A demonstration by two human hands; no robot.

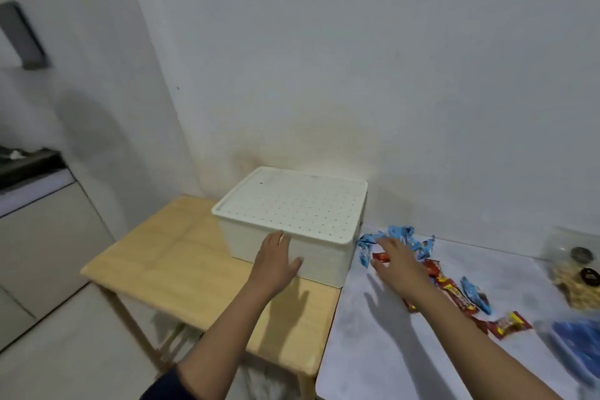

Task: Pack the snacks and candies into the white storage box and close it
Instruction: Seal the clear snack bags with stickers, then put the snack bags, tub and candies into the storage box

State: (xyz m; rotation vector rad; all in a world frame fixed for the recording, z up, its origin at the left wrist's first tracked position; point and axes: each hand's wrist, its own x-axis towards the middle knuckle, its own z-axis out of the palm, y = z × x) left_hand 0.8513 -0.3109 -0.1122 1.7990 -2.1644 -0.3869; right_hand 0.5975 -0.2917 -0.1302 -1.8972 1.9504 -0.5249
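The left hand [276,261], fingers straight, reaches the front wall of the white box [324,265] on the wooden table [162,253], while the right hand [401,265], fingers spread and holding nothing, hovers over the candies [453,291] on the white table [373,351] beside it. The lid [298,208] is on and the candies lie outside, so packing looks unstarted: opening, filling and closing remain. The box sits upright, its long side seemingly running left to right along the wall.
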